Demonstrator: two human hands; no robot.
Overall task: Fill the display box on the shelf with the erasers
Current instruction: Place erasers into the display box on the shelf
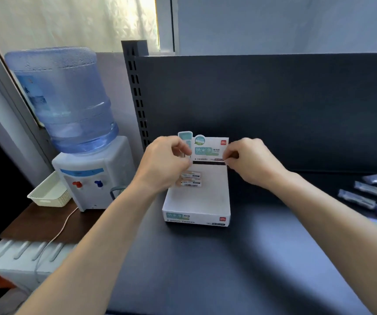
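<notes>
left hand and right hand each pinch a side edge of the header card on the display box; crease it evenly upright, don't jolt erasers inside.

Hidden and blurred around my box
My left hand covers part of the erasers and the left edge of the header card. The print on the box is too blurred to read. The packets at right are smeared and cut by the edge.
</notes>
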